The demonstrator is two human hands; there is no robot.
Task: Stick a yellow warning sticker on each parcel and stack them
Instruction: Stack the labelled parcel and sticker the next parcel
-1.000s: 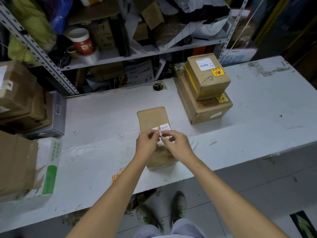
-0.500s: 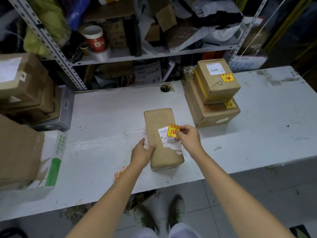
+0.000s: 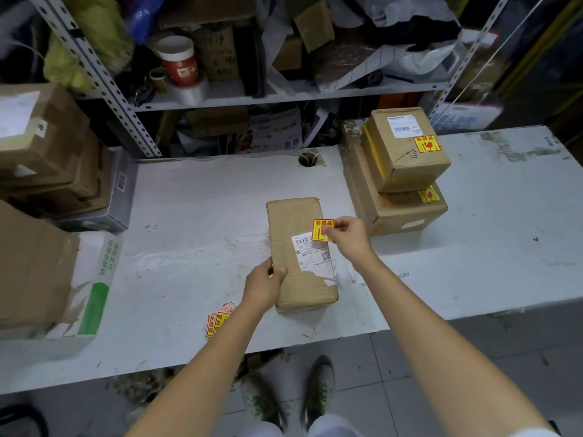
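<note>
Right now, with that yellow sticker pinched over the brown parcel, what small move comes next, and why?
Probably press the yellow sticker flat onto the parcel by its white label: the right hand pinches it over that spot, and the left hand steadies the parcel's left edge.

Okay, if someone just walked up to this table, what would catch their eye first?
The yellow sticker pinched in the right hand, over the brown parcel mid-table, which the left hand grips by its near left edge. Then the stack of two stickered parcels, back right.
</note>
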